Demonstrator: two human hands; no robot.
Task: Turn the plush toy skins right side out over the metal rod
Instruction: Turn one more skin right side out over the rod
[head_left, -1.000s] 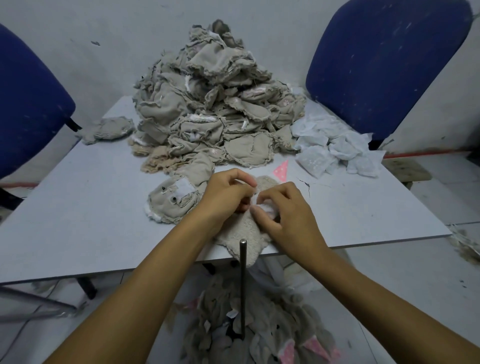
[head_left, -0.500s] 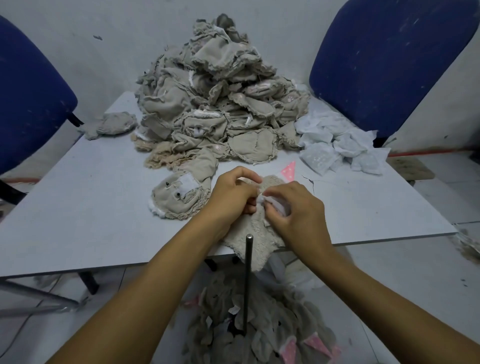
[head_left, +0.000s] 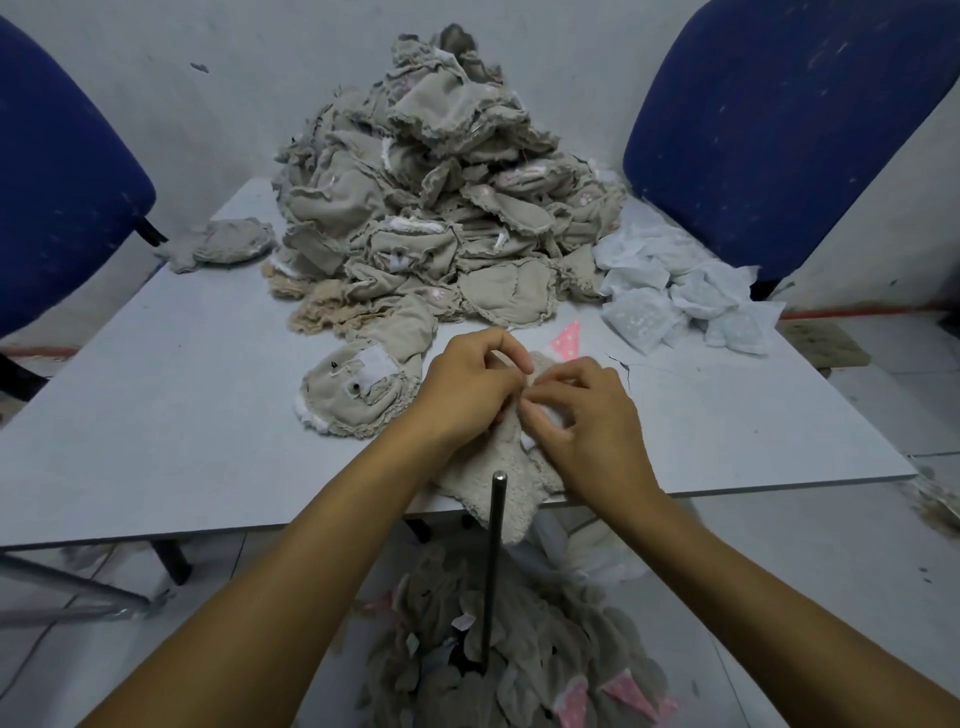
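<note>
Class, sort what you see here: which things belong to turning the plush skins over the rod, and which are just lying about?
Part of the job:
left hand and right hand, both pinching the fuzzy skin
metal rod
pile of skins on the table
heap of skins on the floor

Just lying about:
white mesh pouches
blue chairs

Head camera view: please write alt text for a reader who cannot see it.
Both hands, left hand and right hand, pinch a fuzzy beige plush skin at the table edge, behind an upright metal rod. A heap of inside-out skins fills the far side.
</note>
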